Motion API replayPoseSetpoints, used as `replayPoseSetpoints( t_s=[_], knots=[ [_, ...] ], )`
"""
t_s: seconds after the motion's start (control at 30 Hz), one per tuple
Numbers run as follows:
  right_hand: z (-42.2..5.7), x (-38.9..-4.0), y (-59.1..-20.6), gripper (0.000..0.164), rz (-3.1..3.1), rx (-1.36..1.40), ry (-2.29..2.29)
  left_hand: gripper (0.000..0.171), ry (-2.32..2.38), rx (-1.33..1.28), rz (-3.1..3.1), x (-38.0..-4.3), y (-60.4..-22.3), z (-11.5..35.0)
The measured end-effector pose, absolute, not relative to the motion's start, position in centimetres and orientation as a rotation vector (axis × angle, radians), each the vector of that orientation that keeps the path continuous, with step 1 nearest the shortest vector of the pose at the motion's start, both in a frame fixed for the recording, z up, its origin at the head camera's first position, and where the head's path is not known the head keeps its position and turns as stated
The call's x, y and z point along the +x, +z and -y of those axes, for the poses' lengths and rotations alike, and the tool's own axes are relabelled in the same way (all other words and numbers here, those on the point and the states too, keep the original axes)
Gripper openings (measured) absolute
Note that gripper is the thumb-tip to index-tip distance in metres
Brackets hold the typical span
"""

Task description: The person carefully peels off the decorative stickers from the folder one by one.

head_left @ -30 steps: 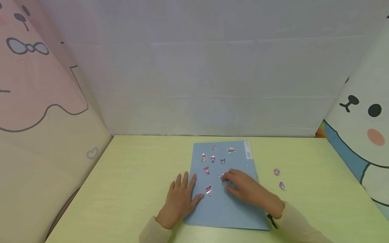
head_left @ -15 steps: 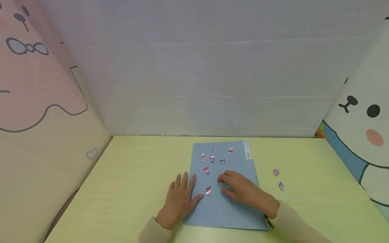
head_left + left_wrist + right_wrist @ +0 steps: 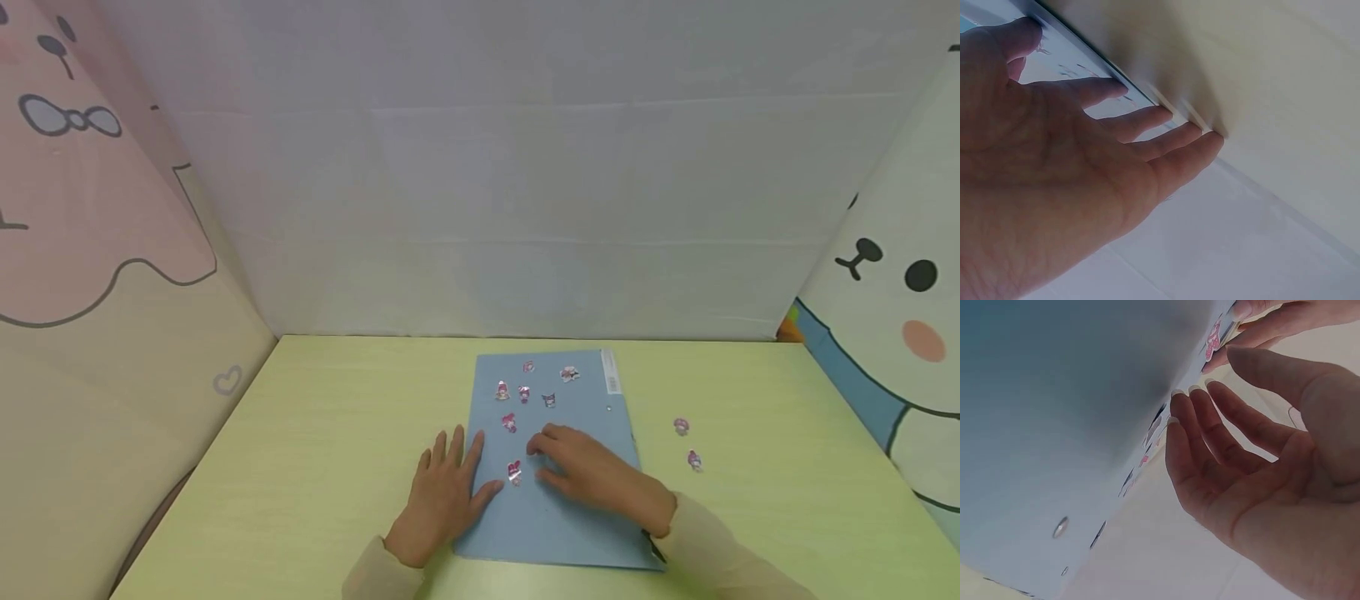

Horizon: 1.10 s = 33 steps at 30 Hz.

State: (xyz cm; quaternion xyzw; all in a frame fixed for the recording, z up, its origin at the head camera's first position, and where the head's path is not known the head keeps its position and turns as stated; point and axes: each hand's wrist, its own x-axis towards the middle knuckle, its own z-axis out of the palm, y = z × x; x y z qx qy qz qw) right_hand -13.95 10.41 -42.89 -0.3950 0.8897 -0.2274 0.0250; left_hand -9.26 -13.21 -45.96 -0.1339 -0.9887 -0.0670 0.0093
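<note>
A flat light-blue board [image 3: 577, 533] lies upright on the table, with several small character stickers on it. My left hand [image 3: 441, 504] rests spread along its left edge, thumb on the board. Over the board's middle, my right hand [image 3: 588, 471] touches the surface with bent fingertips, thumb held apart. In the right wrist view a dark-outlined sticker [image 3: 1155, 428] lies right at those fingertips; the head view mostly hides it. Left of the right hand sits a pink long-eared sticker [image 3: 514, 472], and above it a pink sticker [image 3: 509, 422].
On the yellow table [image 3: 360, 417], two loose stickers lie right of the board, a pink one [image 3: 681, 426] and a purple-pink one [image 3: 694, 460]. A white barcode label [image 3: 611, 372] marks the board's top right corner. Pale cloth [image 3: 480, 208] hangs behind.
My right hand has moved left and slightly nearer me across the board. The dark-outlined sticker, seen beside its fingertips a second ago, is now covered in the head view. The left hand stays put.
</note>
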Motion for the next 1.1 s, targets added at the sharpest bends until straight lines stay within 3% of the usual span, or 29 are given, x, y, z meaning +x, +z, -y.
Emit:
replayPoseSetpoints(
  t_s=[0.7,1.1],
  knots=[
    [-9.3,-13.6,-42.4,0.037,-2.73,-1.276,-0.571,0.069,-0.2,-0.438,3.052,-9.4,-46.7,13.4],
    [-9.0,-13.6,-42.5,0.029,-2.716,-1.316,-0.586,0.069,-0.187,-0.444,3.047,-9.3,-46.6,13.3]
  ],
)
